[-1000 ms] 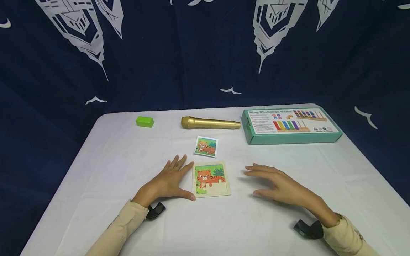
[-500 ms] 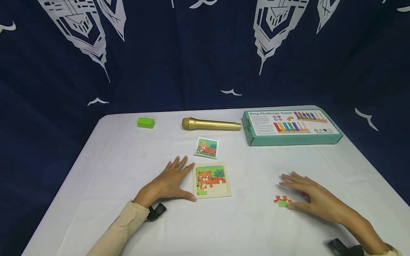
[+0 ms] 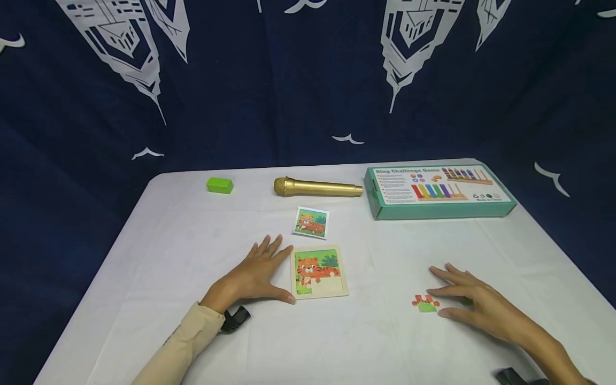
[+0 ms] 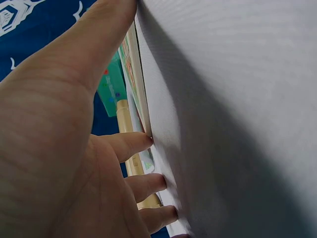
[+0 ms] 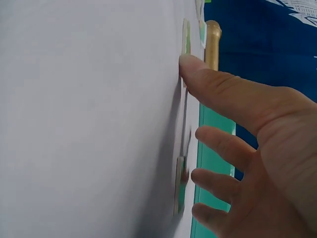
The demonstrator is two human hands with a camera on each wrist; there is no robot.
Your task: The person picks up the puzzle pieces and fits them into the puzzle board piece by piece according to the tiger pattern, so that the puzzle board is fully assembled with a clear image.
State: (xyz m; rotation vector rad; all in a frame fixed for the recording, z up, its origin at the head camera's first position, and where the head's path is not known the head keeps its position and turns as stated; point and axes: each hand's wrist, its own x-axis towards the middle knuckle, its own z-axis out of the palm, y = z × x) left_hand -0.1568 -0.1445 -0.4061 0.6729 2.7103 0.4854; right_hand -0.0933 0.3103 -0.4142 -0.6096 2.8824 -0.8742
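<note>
In the head view, my left hand (image 3: 252, 275) lies spread at the left side of a wooden tray puzzle (image 3: 318, 295) with a tiger picture. Its thumb and index fingertips are right at the tray's left corners. The tray's lower right part shows bare wood. My right hand (image 3: 481, 305) hovers over the table at the right, fingers loosely extended. A red and green puzzle piece (image 3: 426, 305) lies just left of its thumb and index tips. The right wrist view shows another puzzle piece (image 5: 180, 188) on the cloth, beside the fingers; the hand mostly hides it in the head view.
Behind the tray lies a small tiger picture card (image 3: 311, 223). Farther back are a green block (image 3: 220, 185), a gold microphone (image 3: 317, 187) and a teal Ring Challenge Game box (image 3: 443, 211). A white cloth covers the table (image 3: 159, 256); a dark blue curtain (image 3: 269, 80) hangs behind it.
My right hand has moved right and toward me, away from the tray, to the loose pieces. The red and green piece, uncovered, now shows beside its thumb. My left hand stays at the tray.
</note>
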